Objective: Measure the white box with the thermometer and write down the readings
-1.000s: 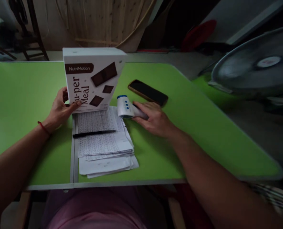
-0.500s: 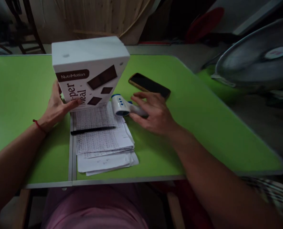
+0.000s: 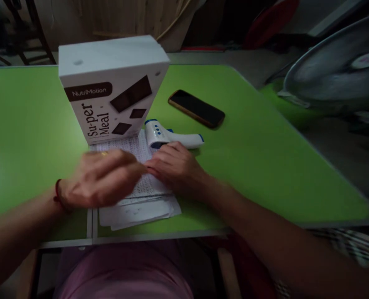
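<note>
Head view: over the papers (image 3: 143, 211) near the desk's (image 3: 265, 166) front edge, the blurred left hand (image 3: 105, 178) and the right hand (image 3: 178, 168) nearly meet, fingers curled; whether either clamps anything, I cannot tell. Beyond stands the white box (image 3: 100, 58), the white-and-blue handheld device (image 3: 184, 140) just beside it; the phone (image 3: 196, 109) lies toward the far edge.

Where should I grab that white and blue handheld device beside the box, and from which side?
Probably by the slim handle, with the right hand coming from the right. The device lies with its handle pointing right, while its bulkier head sits close to the box. The phone lies beyond the handle, so approach low from the near side.
</note>
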The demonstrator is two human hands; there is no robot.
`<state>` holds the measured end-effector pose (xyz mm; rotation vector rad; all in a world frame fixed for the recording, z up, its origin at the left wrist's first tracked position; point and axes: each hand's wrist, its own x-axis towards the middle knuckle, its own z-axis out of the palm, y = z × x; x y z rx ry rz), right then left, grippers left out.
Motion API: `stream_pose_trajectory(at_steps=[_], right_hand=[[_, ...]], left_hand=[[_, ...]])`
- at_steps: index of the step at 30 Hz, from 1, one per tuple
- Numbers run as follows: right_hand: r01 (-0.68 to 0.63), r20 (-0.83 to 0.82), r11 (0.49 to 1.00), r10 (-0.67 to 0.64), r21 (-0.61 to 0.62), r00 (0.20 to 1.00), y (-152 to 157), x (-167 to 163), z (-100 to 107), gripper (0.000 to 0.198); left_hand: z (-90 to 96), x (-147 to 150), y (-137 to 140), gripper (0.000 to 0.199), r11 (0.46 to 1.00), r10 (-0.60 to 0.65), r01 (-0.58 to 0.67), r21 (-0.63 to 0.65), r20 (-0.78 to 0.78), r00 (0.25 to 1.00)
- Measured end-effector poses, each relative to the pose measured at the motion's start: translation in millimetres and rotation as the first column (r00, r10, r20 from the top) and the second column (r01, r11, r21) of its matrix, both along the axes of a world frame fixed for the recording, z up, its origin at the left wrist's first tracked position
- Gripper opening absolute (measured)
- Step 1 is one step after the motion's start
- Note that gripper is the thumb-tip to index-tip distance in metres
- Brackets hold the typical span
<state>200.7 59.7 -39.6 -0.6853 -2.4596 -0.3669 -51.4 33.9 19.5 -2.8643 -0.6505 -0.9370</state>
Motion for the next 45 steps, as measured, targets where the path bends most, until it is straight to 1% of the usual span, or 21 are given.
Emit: stream_pose_trajectory(at_steps=[1, 3, 4, 6, 8, 10, 11, 13, 14, 15, 17, 20, 22, 25, 27, 28, 31, 35, 37, 40, 45], right_hand=[[0.036, -0.012, 0.999, -0.036, -0.008, 0.999, 0, 3, 1, 0.019], [0.106, -0.102, 0.993, -0.111, -0.056, 0.989, 1, 11, 4, 0.019], [0.134, -0.174, 0.984, -0.153, -0.114, 0.973, 0, 14, 6, 0.018], [0.153, -0.347, 0.943, -0.255, -0.295, 0.902, -2, 20, 11, 0.014], [0.106, -0.491, 0.861, -0.381, -0.498, 0.784, -5, 22, 16, 0.008], [0.017, -0.547, 0.757, -0.488, -0.653, 0.68, -10, 22, 20, 0.006], [-0.031, -0.549, 0.707, -0.521, -0.707, 0.653, -12, 20, 22, 0.007], [-0.097, -0.519, 0.612, -0.563, -0.785, 0.643, -17, 17, 21, 0.01], [-0.113, -0.505, 0.578, -0.58, -0.808, 0.64, -19, 15, 19, 0.01], [-0.118, -0.5, 0.562, -0.597, -0.819, 0.627, -22, 14, 16, 0.01], [-0.102, -0.512, 0.569, -0.629, -0.816, 0.585, -28, 11, 8, 0.008], [-0.087, -0.55, 0.612, -0.629, -0.786, 0.549, -35, 9, -1, 0.003], [-0.052, -0.553, 0.642, -0.612, -0.765, 0.566, -36, 9, -5, 0.005], [0.029, -0.563, 0.722, -0.563, -0.691, 0.605, -35, 9, -6, 0.009], [0.039, -0.566, 0.759, -0.518, -0.65, 0.641, -33, 9, -7, 0.011], [0.035, -0.564, 0.769, -0.498, -0.639, 0.659, -33, 10, -8, 0.012], [0.024, -0.545, 0.778, -0.462, -0.628, 0.7, -33, 11, -9, 0.011], [0.019, -0.509, 0.765, -0.446, -0.643, 0.736, -35, 12, -9, 0.011], [0.025, -0.496, 0.771, -0.435, -0.637, 0.752, -35, 12, -8, 0.012], [0.043, -0.486, 0.781, -0.429, -0.623, 0.761, -35, 12, -5, 0.013], [0.086, -0.444, 0.77, -0.451, -0.632, 0.774, -34, 11, -3, 0.014]], left_hand=[[-0.8, 7, -6, 0.018, 0.996, -0.08, 0.082, 0.029, -0.052, 0.995], [-6.2, 17, -14, 0.019, 0.993, -0.113, 0.118, 0.025, -0.15, 0.982], [-10.3, 21, -16, 0.023, 0.995, -0.103, 0.103, -0.012, -0.22, 0.97], [-18.8, 26, -18, 0.032, 0.995, -0.086, 0.065, -0.073, -0.336, 0.938], [-25.3, 27, -18, 0.039, 0.993, -0.09, 0.05, -0.109, -0.404, 0.91], [-28.0, 29, -18, 0.041, 0.99, -0.091, 0.035, -0.135, -0.437, 0.895], [-28.1, 29, -18, 0.042, 0.988, -0.095, 0.03, -0.15, -0.454, 0.886], [-26.7, 31, -18, 0.042, 0.984, -0.098, 0.012, -0.176, -0.486, 0.869], [-25.9, 32, -19, 0.042, 0.982, -0.101, 0.008, -0.186, -0.495, 0.863], [-25.2, 33, -19, 0.041, 0.981, -0.106, 0.007, -0.195, -0.501, 0.859], [-24.6, 34, -19, 0.041, 0.979, -0.108, 0.004, -0.204, -0.503, 0.858], [-25.1, 35, -19, 0.041, 0.978, -0.106, -0.002, -0.21, -0.499, 0.86], [-25.2, 36, -19, 0.04, 0.977, -0.099, -0.01, -0.212, -0.497, 0.862], [-24.0, 36, -19, 0.038, 0.976, -0.082, -0.038, -0.215, -0.519, 0.851], [-22.7, 37, -18, 0.037, 0.976, -0.077, -0.048, -0.214, -0.538, 0.84], [-22.1, 37, -18, 0.036, 0.976, -0.077, -0.048, -0.213, -0.543, 0.836], [-20.8, 38, -18, 0.035, 0.977, -0.078, -0.045, -0.209, -0.544, 0.836], [-20.6, 39, -18, 0.035, 0.976, -0.077, -0.049, -0.212, -0.549, 0.832], [-20.9, 39, -18, 0.035, 0.976, -0.077, -0.051, -0.212, -0.553, 0.83], [-21.3, 39, -18, 0.036, 0.976, -0.074, -0.055, -0.212, -0.555, 0.828], [-21.4, 39, -18, 0.036, 0.975, -0.075, -0.053, -0.216, -0.544, 0.835]])
